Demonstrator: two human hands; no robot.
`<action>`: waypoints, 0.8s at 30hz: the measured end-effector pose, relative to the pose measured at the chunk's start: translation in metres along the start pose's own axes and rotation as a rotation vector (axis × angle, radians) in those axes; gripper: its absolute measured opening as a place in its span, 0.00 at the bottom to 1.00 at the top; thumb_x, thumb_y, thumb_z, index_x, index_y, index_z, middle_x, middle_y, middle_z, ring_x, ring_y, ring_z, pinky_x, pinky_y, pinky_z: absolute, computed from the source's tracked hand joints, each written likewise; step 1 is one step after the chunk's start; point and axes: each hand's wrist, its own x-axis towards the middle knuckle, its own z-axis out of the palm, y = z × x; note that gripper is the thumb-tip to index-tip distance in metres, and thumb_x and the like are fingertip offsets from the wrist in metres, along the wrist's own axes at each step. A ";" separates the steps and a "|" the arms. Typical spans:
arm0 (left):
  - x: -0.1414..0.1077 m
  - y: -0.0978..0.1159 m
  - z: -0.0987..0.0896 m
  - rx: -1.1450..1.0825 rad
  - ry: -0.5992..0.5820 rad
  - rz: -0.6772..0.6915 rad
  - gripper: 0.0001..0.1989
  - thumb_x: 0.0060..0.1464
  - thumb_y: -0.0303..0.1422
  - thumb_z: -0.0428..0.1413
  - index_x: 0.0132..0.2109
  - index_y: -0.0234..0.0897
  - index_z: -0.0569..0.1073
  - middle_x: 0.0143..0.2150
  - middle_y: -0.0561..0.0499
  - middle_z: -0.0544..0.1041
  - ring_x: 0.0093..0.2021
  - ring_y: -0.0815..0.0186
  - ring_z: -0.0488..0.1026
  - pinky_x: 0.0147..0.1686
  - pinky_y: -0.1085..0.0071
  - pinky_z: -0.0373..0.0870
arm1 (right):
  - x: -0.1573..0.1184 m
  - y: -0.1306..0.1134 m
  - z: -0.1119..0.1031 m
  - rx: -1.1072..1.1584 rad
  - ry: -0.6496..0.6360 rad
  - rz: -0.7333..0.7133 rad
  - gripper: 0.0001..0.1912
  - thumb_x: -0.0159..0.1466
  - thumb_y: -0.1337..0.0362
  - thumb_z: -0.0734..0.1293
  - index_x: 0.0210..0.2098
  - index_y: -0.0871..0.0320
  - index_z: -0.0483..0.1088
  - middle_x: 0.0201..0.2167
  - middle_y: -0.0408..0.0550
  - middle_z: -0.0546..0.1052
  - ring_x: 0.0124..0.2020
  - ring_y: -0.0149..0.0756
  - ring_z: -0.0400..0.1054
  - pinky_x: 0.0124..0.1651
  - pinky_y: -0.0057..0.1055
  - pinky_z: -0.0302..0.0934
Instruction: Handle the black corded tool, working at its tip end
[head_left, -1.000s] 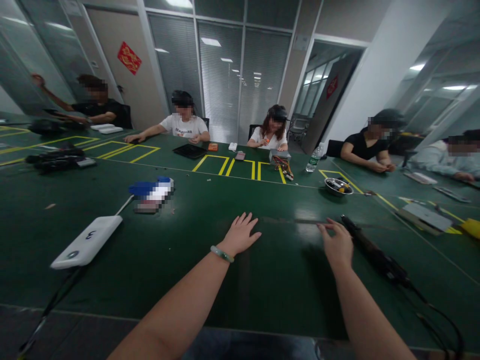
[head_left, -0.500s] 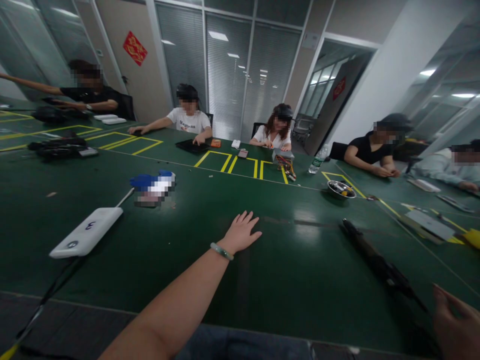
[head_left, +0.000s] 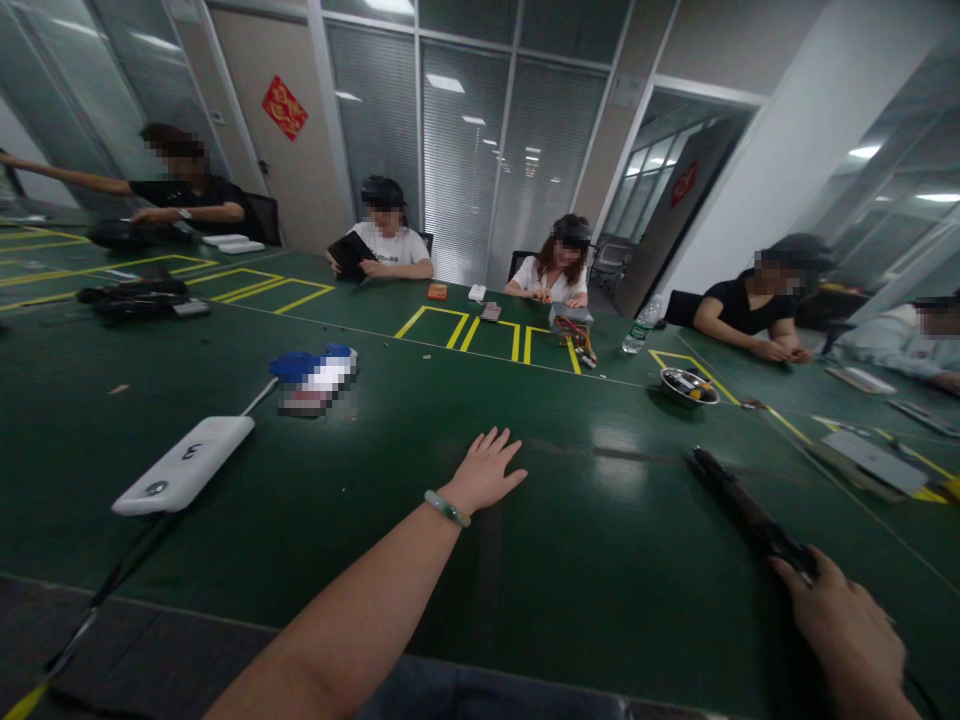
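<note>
My left hand [head_left: 489, 470] lies flat on the green table [head_left: 585, 560] with fingers spread, holding nothing. A jade-like bangle [head_left: 447, 508] circles that wrist. At the right, my right hand [head_left: 847, 610] is closed around the near end of a long, dark, rod-shaped thing [head_left: 739, 503], whose exact kind I cannot make out. It lies slanted, its far tip pointing away and to the left. Part of its near end is hidden by my fingers. A thin dark cord shows beside the right wrist.
On the left are a white power bank [head_left: 187, 465] with a cable and a blurred-out item with blue parts [head_left: 300, 368]. Farther off stand a metal bowl [head_left: 688, 388] of small items and a water bottle [head_left: 641, 328]. Several people sit around the table.
My right hand has come in from the lower right and closed on the near end of the dark rod. My left hand stays flat. Across the table, a person has lifted a black flat object.
</note>
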 end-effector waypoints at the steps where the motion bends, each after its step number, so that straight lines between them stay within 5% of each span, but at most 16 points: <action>1: 0.000 0.000 0.000 -0.001 -0.003 0.000 0.35 0.62 0.57 0.37 0.69 0.46 0.53 0.72 0.49 0.47 0.72 0.53 0.40 0.67 0.49 0.43 | 0.005 -0.003 0.002 0.008 -0.014 0.049 0.48 0.50 0.29 0.53 0.65 0.42 0.55 0.51 0.74 0.67 0.54 0.71 0.60 0.44 0.63 0.50; 7: 0.000 -0.001 0.000 -0.004 -0.006 -0.005 0.34 0.62 0.57 0.37 0.69 0.47 0.52 0.72 0.50 0.47 0.72 0.53 0.41 0.67 0.49 0.44 | 0.044 -0.028 0.004 0.108 -0.101 0.161 0.45 0.50 0.31 0.56 0.63 0.43 0.61 0.56 0.75 0.61 0.58 0.75 0.54 0.41 0.66 0.44; 14: 0.001 -0.001 0.004 -0.014 0.017 -0.009 0.34 0.62 0.56 0.39 0.69 0.47 0.53 0.72 0.49 0.48 0.71 0.52 0.42 0.66 0.47 0.44 | 0.044 -0.076 0.003 0.004 -0.111 -0.033 0.43 0.55 0.31 0.54 0.63 0.44 0.60 0.51 0.67 0.66 0.52 0.69 0.61 0.44 0.59 0.53; 18: 0.003 0.003 0.003 -0.005 0.044 -0.018 0.36 0.62 0.55 0.40 0.70 0.43 0.50 0.72 0.45 0.48 0.71 0.51 0.42 0.66 0.47 0.44 | 0.015 -0.141 -0.005 0.023 -0.135 -0.241 0.32 0.63 0.40 0.55 0.62 0.43 0.61 0.50 0.59 0.68 0.51 0.59 0.63 0.47 0.54 0.55; 24: 0.003 0.022 -0.011 0.070 0.203 0.064 0.39 0.61 0.47 0.49 0.71 0.41 0.41 0.73 0.47 0.41 0.72 0.55 0.37 0.68 0.52 0.40 | -0.057 -0.272 -0.014 0.208 -0.211 -0.634 0.26 0.64 0.47 0.63 0.60 0.44 0.63 0.48 0.52 0.69 0.52 0.50 0.61 0.51 0.47 0.54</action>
